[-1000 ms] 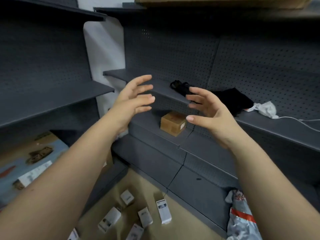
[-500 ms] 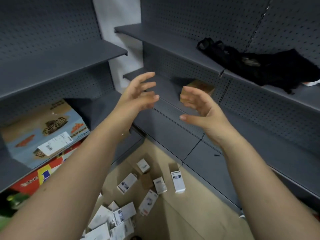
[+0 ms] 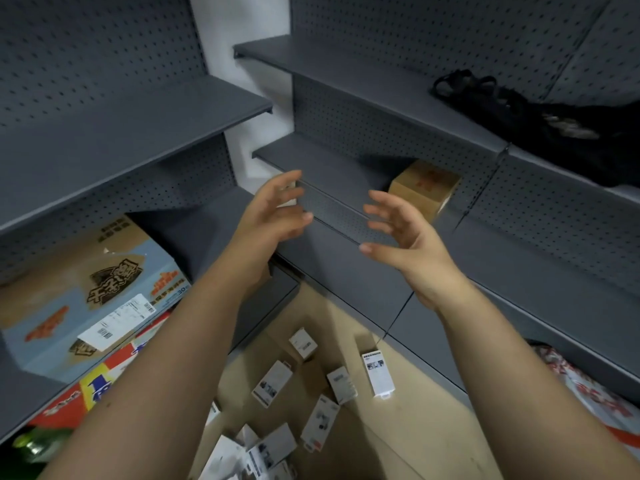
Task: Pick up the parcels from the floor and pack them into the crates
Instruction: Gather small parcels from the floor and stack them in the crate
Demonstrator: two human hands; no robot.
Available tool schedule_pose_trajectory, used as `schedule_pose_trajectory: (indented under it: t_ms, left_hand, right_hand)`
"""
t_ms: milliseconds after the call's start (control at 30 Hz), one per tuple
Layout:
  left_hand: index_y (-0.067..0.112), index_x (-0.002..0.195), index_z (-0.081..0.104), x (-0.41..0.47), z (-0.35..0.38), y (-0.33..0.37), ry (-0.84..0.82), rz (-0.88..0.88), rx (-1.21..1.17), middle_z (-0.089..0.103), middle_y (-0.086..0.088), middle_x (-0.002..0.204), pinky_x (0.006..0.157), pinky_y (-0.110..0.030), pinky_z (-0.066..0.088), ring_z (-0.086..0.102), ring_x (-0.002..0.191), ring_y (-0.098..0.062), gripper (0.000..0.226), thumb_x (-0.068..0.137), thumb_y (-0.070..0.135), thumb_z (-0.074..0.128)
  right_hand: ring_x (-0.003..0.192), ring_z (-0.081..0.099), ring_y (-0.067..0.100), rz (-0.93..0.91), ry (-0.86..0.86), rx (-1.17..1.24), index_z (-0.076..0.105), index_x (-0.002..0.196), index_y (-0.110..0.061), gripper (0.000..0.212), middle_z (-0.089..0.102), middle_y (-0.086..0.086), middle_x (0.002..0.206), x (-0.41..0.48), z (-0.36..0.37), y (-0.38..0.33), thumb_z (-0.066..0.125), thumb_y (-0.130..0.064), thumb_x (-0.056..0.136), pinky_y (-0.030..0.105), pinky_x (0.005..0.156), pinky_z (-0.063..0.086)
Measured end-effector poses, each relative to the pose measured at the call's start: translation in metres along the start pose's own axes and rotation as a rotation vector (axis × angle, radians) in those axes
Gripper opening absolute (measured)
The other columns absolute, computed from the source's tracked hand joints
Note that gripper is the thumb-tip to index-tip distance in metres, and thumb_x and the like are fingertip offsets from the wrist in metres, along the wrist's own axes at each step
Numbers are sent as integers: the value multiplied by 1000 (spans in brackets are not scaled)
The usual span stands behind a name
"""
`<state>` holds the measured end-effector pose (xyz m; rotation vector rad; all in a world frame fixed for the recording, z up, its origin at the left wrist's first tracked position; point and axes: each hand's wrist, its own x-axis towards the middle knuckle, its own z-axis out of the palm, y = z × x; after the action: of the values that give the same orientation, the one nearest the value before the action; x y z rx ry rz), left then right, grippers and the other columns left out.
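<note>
Loosely spread, left hand [image 3: 273, 218] and right hand [image 3: 407, 237] hover above parcels [image 3: 377, 374].

Shop stockroom: grey pegboard shelving [image 3: 138, 126] on left & right, printed carton [image 3: 79, 289] shelved, small parcels [image 3: 377, 374] on floor.

Grey pegboard shelving [image 3: 131, 129] in a corner, white wall [image 3: 239, 19], beige floor [image 3: 426, 420]
</note>
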<state>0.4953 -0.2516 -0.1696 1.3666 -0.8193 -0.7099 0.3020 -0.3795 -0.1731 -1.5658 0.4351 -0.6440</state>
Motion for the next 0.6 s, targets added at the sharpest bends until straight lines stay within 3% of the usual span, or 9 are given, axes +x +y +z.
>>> schedule_pose_trajectory:
  t_ms: [67, 167, 300, 467, 533, 600]
  left_hand:
    - [29, 138, 54, 7, -14, -8, 48, 20, -1, 58, 0, 137, 93, -31, 55, 64, 109, -9, 55, 91, 4, 69]
    - [34, 133, 56, 16, -33, -39, 152, -7, -19, 59, 4, 133, 93, -32, 55, 65, 106, -2, 53, 91, 3, 68]
    - [40, 131, 56, 29, -42, -116, 195, -48, -2, 60, 7, 135, 93, -32, 54, 61, 119, -9, 58, 80, 17, 72]
    - [41, 128, 61, 51, -51, -277, 234, -134, -115, 63, 2, 133, 98, -42, 52, 61, 121, -17, 63, 70, 20, 78]
    - [46, 119, 65, 56, -54, -348, 245, -196, -188, 64, 4, 129, 94, -46, 52, 61, 120, -18, 62, 66, 15, 77]
    - [44, 118, 62, 58, -59, -416, 243, -243, -191, 64, 5, 127, 94, -43, 54, 65, 111, -11, 60, 69, 10, 71]
  right_hand:
    - [122, 52, 19, 13, -11, 32, 55, 128, -25, 68, 58, 6, 130, 14, 8, 15, 75, 13, 75, 21, 86, 52]
    - [124, 54, 19, 59, -26, 69, 55, 130, -24, 68, 59, 5, 132, 31, 16, 54, 79, 4, 72, 29, 93, 53]
    - [128, 52, 27, 105, 16, 94, 52, 136, -16, 69, 56, 12, 137, 51, 14, 135, 76, 8, 75, 27, 91, 53]
    - [125, 54, 21, 135, 57, 86, 56, 130, -10, 60, 57, 10, 135, 71, 9, 282, 72, 14, 77, 27, 90, 52]
    - [127, 54, 23, 182, 25, 63, 60, 119, -17, 53, 59, 6, 134, 67, 13, 349, 67, 19, 80, 31, 90, 53]
    - [125, 56, 18, 229, 26, 52, 62, 113, -24, 51, 61, 0, 130, 58, 21, 416, 74, 10, 77, 28, 87, 53]
